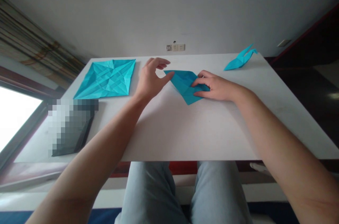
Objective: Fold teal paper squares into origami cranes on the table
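A folded sheet of turquoise paper (185, 84) lies on the white table in front of me, its point toward the left. My right hand (212, 84) is on its right part, thumb and fingers bent around the folds. At the left tip, the thumb of my left hand (152, 77) touches or nearly touches the paper. The other fingers of that hand are raised, with a gap between them and the thumb. Whatever lies under my right fingers is hidden.
A creased, unfolded turquoise sheet (107, 79) lies at the back left. Nearer on the left is a dark flat object (76, 128), partly pixelated. A folded paper crane (241, 59) stands at the back right of the white table (196, 135). Wall sockets (175, 47) are behind.
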Tool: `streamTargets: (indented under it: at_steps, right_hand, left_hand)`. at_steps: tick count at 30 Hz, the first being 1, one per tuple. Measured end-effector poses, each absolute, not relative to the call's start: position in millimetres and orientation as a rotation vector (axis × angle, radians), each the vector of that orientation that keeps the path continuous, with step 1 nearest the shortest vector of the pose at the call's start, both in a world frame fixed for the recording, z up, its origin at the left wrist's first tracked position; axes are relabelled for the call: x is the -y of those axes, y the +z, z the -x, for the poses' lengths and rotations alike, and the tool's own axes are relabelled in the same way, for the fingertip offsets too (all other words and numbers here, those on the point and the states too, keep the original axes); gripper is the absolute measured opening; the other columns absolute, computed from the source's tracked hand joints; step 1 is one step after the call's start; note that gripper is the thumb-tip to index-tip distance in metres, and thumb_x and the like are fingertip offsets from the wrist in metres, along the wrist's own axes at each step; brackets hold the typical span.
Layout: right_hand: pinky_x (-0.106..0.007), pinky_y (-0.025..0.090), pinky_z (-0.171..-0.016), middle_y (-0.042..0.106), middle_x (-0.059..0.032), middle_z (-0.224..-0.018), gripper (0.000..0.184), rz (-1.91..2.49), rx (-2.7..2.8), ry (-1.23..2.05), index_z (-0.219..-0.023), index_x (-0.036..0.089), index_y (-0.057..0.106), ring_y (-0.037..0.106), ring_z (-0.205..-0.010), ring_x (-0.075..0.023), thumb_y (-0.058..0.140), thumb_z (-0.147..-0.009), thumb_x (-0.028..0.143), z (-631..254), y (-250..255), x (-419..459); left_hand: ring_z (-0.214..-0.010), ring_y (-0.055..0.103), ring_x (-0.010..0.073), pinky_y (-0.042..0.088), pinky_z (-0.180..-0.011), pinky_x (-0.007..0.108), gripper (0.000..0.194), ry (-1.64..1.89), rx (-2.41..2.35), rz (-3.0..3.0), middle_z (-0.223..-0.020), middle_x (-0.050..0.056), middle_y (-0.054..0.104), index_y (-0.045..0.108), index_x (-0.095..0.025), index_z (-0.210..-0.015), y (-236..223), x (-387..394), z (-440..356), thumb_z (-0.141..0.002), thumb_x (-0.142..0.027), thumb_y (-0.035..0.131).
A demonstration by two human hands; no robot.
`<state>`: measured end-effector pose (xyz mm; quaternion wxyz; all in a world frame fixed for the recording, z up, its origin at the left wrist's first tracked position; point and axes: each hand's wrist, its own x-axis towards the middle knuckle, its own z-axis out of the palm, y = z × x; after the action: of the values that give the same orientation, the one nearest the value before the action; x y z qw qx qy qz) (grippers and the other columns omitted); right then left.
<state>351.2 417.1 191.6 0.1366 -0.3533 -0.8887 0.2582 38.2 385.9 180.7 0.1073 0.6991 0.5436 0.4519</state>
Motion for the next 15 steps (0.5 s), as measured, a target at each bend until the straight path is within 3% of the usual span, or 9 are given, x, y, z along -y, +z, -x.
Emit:
streamTargets:
  at_steps: [7, 15]
  right_hand:
    - [-0.057, 0.064, -0.122, 0.067, -0.0116, -0.145, 0.071, 1.059, 2.592, 0.663, -0.167, 0.044, 0.074, 0.076, -0.128, -0.0389, 0.081, -0.097, 0.053, -350, 187, -415]
    - [-0.060, 0.063, -0.122, 0.063, -0.0149, -0.151, 0.083, 1.083, 2.655, 0.570, -0.179, 0.037, 0.063, 0.075, -0.126, -0.0404, 0.074, -0.100, 0.060, -350, 179, -419]
  left_hand:
    - [-0.083, 0.073, 0.0209, 0.058, -0.082, 0.035, 0.009, 1.186, -1.620, -1.979, -0.089, 0.002, 0.081, 0.077, -0.022, -0.097, 179, -379, -57, -0.095, -0.030, 0.081]
    - [-0.077, 0.066, 0.0184, 0.050, -0.077, 0.032, 0.014, 1.146, -1.707, -1.969, -0.080, 0.000, 0.074, 0.069, -0.022, -0.089, 181, -377, -60, -0.094, -0.030, 0.078]
